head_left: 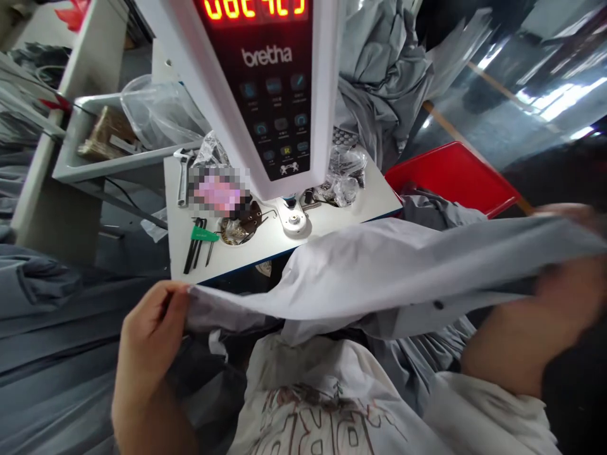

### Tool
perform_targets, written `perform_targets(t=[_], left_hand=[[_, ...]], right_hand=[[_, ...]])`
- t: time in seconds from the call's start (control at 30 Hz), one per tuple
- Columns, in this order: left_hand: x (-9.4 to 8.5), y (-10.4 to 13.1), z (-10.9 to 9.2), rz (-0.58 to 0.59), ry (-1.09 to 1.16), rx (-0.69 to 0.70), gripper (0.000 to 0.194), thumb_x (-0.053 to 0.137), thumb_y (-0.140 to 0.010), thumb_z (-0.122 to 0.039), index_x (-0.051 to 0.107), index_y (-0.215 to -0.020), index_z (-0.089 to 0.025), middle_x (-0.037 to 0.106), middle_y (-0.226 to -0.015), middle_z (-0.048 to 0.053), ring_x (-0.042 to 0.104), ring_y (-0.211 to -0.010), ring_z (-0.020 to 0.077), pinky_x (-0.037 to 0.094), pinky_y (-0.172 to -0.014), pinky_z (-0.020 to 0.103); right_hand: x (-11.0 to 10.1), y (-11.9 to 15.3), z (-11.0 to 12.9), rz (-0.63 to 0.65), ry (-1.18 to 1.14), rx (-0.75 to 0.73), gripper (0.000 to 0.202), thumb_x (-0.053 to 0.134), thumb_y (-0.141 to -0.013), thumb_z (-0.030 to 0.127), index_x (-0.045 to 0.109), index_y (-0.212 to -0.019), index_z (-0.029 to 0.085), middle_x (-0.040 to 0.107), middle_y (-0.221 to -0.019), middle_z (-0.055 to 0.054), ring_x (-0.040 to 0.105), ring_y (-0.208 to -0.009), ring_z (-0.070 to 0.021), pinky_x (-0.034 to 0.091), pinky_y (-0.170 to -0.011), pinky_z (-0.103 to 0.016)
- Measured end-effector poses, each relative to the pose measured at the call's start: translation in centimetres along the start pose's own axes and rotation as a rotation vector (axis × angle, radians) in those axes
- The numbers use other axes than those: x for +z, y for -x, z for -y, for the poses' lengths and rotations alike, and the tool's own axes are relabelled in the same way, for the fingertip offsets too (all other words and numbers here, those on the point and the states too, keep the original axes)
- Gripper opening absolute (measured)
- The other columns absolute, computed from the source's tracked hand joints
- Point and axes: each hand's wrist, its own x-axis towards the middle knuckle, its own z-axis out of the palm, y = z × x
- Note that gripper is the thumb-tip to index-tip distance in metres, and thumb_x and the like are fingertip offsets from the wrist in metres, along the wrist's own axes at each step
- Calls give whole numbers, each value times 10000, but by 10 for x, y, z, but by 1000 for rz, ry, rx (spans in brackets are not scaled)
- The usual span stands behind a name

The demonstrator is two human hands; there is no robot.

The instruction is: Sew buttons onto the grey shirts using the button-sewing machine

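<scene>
A length of light grey fabric (360, 272) stretches across my lap between my two hands, with a dark round spot on its lower right part. My left hand (154, 328) pinches the fabric's left corner between thumb and fingers. At the far right, my right hand (573, 278) is raised and blurred, closed around the other end, which partly covers its fingers. Just beyond the fabric is the white machine head (265, 95), with a lit red display and a button panel. Its small round lower part (294, 220) sits over the white tabletop (237, 256).
An adjustable wrench (183, 180), hex keys with a green holder (202, 235) and small metal parts in plastic bags (344, 180) lie on the tabletop. A red tray (455, 180) stands to the right. Grey cloth (47, 354) is piled at left; a grey bin (142, 155) stands behind.
</scene>
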Motion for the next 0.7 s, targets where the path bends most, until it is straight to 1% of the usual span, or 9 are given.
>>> perform_targets(t=[0.03, 0.07, 0.1, 0.17, 0.23, 0.3, 0.37, 0.53, 0.7], left_hand=[[6, -1, -6, -72, -46, 61, 335, 533, -812, -546, 622, -887, -232, 611, -802, 18, 580, -703, 176, 476, -605, 292], [13, 0, -15, -115, -73, 140, 380, 525, -823, -548, 605, -1029, -240, 626, -982, 47, 610, -890, 211, 505, -764, 330], [22, 2, -25, -106, -68, 244, 471, 531, -824, -552, 548, -1175, -239, 583, -1167, 82, 573, -1080, 244, 473, -920, 373], [44, 9, -51, 91, -24, 469, 756, 599, -752, -606, 401, -1358, -199, 475, -1352, 140, 443, -1269, 298, 385, -1054, 437], [69, 12, -74, 317, 78, 542, 802, 668, -736, -523, 343, -1384, -179, 553, -1262, 141, 540, -1143, 263, 465, -941, 380], [89, 8, -90, 471, 182, 474, 477, 554, -855, -377, 456, -1279, -180, 659, -988, 65, 614, -848, 165, 494, -742, 274], [99, -3, -96, 503, 241, 387, 248, 464, -897, -295, 582, -1077, -171, 643, -780, 7, 561, -660, 111, 438, -604, 211], [87, -26, -80, 261, 254, 332, 174, 509, -870, -291, 634, -884, -170, 613, -743, -13, 524, -675, 106, 403, -597, 190], [67, -28, -49, 178, 209, 257, 147, 573, -836, -312, 661, -882, -204, 633, -773, -28, 553, -722, 119, 428, -640, 193]], right_hand=[[14, -7, 11, -119, -63, -2, 176, 457, -887, 371, 614, -950, 323, 615, -788, -13, 598, -731, -187, 442, -547, -283], [31, -16, 20, -103, -142, 10, 117, 512, -858, 350, 608, -892, 291, 610, -795, -3, 582, -698, -163, 427, -541, -264], [49, -27, 28, -3, -191, 46, 97, 545, -839, 331, 606, -843, 256, 607, -776, 2, 568, -674, -143, 416, -543, -248], [80, -45, 39, 220, -230, 82, 135, 557, -830, 335, 607, -835, 210, 604, -771, -3, 552, -670, -124, 408, -559, -231], [97, -58, 44, 345, -217, 65, 183, 538, -842, 350, 613, -875, 187, 601, -778, -9, 546, -690, -118, 406, -581, -221], [98, -63, 43, 360, -157, 12, 197, 535, -848, 345, 614, -933, 186, 599, -797, -9, 539, -711, -117, 404, -604, -216], [90, -62, 37, 354, -44, -49, 194, 548, -842, 311, 612, -983, 194, 601, -831, -15, 529, -723, -120, 404, -631, -221], [66, -47, 2, 311, 338, -87, 233, 495, -777, 131, 617, -972, 174, 599, -988, -78, 547, -804, -158, 413, -719, -260], [65, -27, -34, 309, 399, -6, 242, 496, -745, 113, 599, -952, 186, 620, -1046, -79, 579, -936, -201, 424, -807, -285]])
